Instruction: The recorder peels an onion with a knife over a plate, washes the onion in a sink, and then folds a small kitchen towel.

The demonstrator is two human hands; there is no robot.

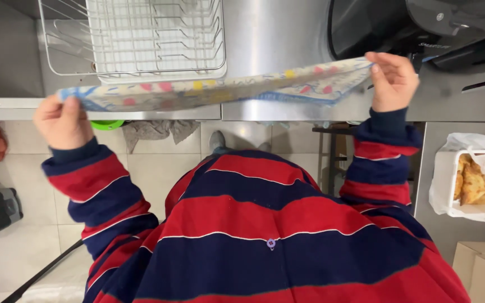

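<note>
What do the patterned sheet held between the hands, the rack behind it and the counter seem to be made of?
Patterned sheet: probably thin woven cloth, matte; it sags slightly between the left hand and right hand.
Rack: thin wire, likely coated or plated metal, pale and glossy.
Counter: looks like brushed stainless steel, with soft streaky reflections.

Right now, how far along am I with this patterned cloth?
Done: the patterned cloth is already flattened into a long strip. In hand: the left hand pinches one end and the right hand the other, holding it taut above the steel counter. Left: it rests on nothing yet; the wire dish rack sits empty.
</note>
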